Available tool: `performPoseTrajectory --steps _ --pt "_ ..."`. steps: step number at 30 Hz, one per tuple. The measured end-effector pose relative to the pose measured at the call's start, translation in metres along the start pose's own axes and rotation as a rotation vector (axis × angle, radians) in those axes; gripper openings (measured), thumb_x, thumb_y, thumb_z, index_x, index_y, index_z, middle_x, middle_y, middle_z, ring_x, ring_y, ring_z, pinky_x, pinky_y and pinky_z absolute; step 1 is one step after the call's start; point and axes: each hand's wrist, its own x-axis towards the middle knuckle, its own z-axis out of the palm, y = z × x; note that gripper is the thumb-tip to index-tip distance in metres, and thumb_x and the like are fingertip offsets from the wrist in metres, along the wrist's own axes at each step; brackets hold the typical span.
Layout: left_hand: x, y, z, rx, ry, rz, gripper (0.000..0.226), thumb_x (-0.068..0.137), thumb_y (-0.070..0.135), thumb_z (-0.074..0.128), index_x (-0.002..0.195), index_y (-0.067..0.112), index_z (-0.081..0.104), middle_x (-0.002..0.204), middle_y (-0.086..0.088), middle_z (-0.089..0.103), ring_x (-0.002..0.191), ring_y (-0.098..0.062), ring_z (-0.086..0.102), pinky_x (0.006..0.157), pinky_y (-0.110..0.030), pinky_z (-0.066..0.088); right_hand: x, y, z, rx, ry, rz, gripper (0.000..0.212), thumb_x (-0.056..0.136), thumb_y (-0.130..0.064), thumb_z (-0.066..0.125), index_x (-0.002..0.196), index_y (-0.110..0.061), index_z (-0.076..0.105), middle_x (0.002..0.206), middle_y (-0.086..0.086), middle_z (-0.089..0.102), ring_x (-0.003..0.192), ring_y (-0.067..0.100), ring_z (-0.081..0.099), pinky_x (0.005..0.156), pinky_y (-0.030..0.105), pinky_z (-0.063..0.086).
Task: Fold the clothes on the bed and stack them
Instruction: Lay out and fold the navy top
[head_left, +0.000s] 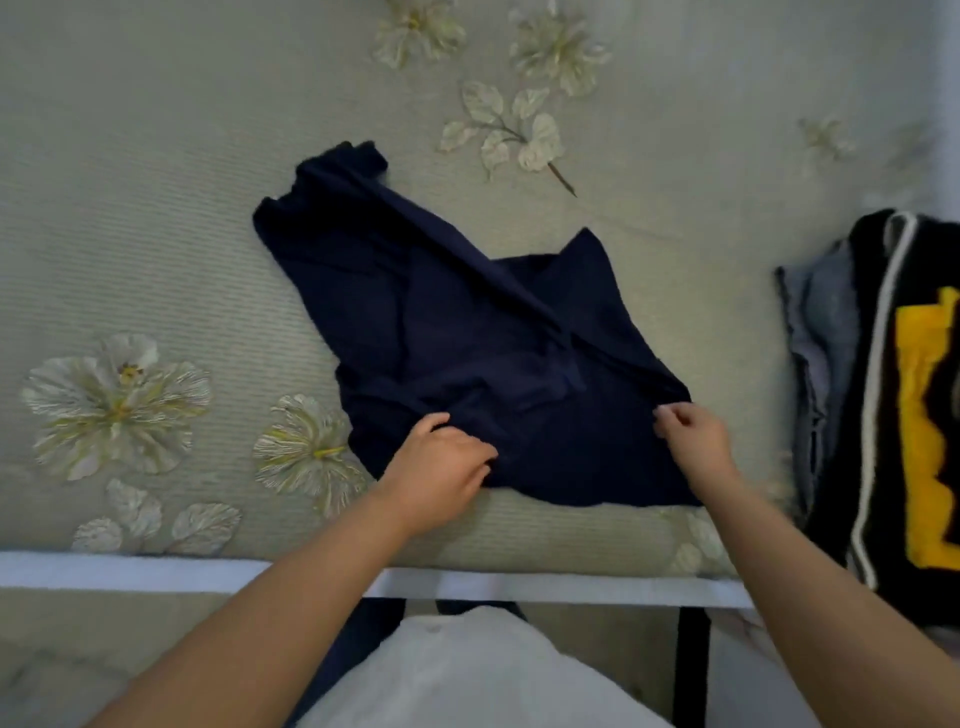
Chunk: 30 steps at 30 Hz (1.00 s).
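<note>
Head view: left hand (441, 467) pinches the navy garment (467, 332) at its near edge, right hand (691, 441) pinches its near right corner. The cloth spreads away from both grips.

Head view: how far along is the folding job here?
Done: a stack of folded clothes sits at the right, black-and-yellow garment on top. In hand: the navy garment lies rumpled on the bed; left hand and right hand pinch its near edge. Left: folding it and stacking it.

Floral bed (156, 208): navy garment (467, 332), folded stack (883, 389).
</note>
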Motion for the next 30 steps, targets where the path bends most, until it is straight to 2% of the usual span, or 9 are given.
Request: performPoseTrajectory --steps 3,7,10,14,18,22,24,27,30 --pt "-0.004 -0.008 -0.016 -0.077 0.314 -0.028 0.016 0.074 0.0 0.058 0.084 -0.002 0.07 0.079 -0.013 0.071 0.074 -0.027 0.068 0.075 -0.028 0.046 -0.023 0.013 0.027 0.135 -0.143 0.016 0.023 0.094 -0.014 0.048 0.093 0.002 0.064 0.069 0.002 0.058 0.073 0.02 0.055 0.072 0.031 0.043" --pt "0.001 -0.029 -0.046 0.034 0.318 -0.124 0.017 0.078 -0.001 0.055 0.086 -0.004 0.069 0.083 -0.016 0.07 0.079 -0.034 0.065 0.073 -0.037 0.05 -0.064 -0.01 0.07 0.298 -0.293 0.092 0.028 0.094 -0.028 0.048 0.077 -0.01 0.061 0.067 -0.003 0.058 0.067 0.015 0.055 0.061 0.023 0.042" --pt "0.022 -0.041 -0.065 0.166 0.265 -0.101 0.018 0.08 -0.004 0.059 0.097 -0.003 0.067 0.093 -0.017 0.069 0.09 -0.037 0.062 0.076 -0.043 0.049 -0.09 -0.029 0.102 0.268 -0.304 0.175 0.037 0.091 -0.042 0.049 0.085 -0.007 0.059 0.079 0.002 0.057 0.078 0.017 0.053 0.066 0.027 0.038" --pt "0.062 -0.046 -0.077 0.301 0.214 0.189 0.023 0.075 -0.007 0.063 0.097 -0.002 0.069 0.098 -0.023 0.067 0.09 -0.042 0.062 0.07 -0.047 0.051 -0.119 -0.051 0.131 0.475 -0.211 0.428 0.053 0.085 -0.045 0.058 0.115 -0.001 0.051 0.099 0.002 0.054 0.086 0.014 0.048 0.071 0.023 0.037" --pt "0.116 -0.039 -0.065 0.443 0.033 0.315 0.04 0.095 0.015 0.044 0.134 0.008 0.044 0.142 -0.012 0.04 0.134 -0.027 0.032 0.107 -0.04 0.026 -0.129 -0.076 0.151 0.701 -0.085 0.597 0.029 0.082 -0.034 0.066 0.093 -0.01 0.054 0.087 -0.002 0.056 0.075 0.01 0.048 0.062 0.021 0.037" --pt "0.15 -0.031 -0.054 0.54 -0.037 0.397 0.049 0.097 0.023 0.039 0.143 0.012 0.026 0.151 -0.005 0.025 0.141 -0.02 0.015 0.113 -0.039 0.006 -0.131 -0.086 0.158 0.872 0.05 0.708 0.014 0.085 -0.018 0.064 0.079 -0.006 0.059 0.067 -0.002 0.053 0.069 0.014 0.052 0.047 0.019 0.036" --pt "0.159 -0.024 -0.05 0.59 -0.124 0.405 0.052 0.097 0.025 0.04 0.144 0.013 0.023 0.15 -0.006 0.027 0.139 -0.022 0.018 0.113 -0.044 0.004 -0.131 -0.087 0.157 0.822 0.089 0.68 0.015 0.088 -0.017 0.058 0.083 -0.004 0.06 0.074 0.002 0.056 0.074 0.018 0.054 0.056 0.022 0.038" --pt "0.17 -0.013 -0.044 0.618 -0.194 0.369 0.051 0.096 0.027 0.042 0.142 0.012 0.026 0.137 -0.012 0.044 0.125 -0.03 0.039 0.108 -0.046 0.018 -0.13 -0.086 0.154 0.782 0.145 0.668 0.018 0.095 -0.018 0.046 0.103 -0.003 0.054 0.089 0.001 0.05 0.083 0.016 0.047 0.07 0.023 0.035" --pt "0.175 -0.004 -0.046 0.524 -0.224 0.358 0.042 0.095 0.032 0.043 0.132 0.01 0.044 0.125 -0.014 0.053 0.113 -0.032 0.049 0.093 -0.041 0.035 -0.13 -0.082 0.146 0.902 0.182 0.703 0.006 0.094 -0.015 0.046 0.098 -0.01 0.046 0.091 0.0 0.047 0.087 0.017 0.048 0.074 0.027 0.04"
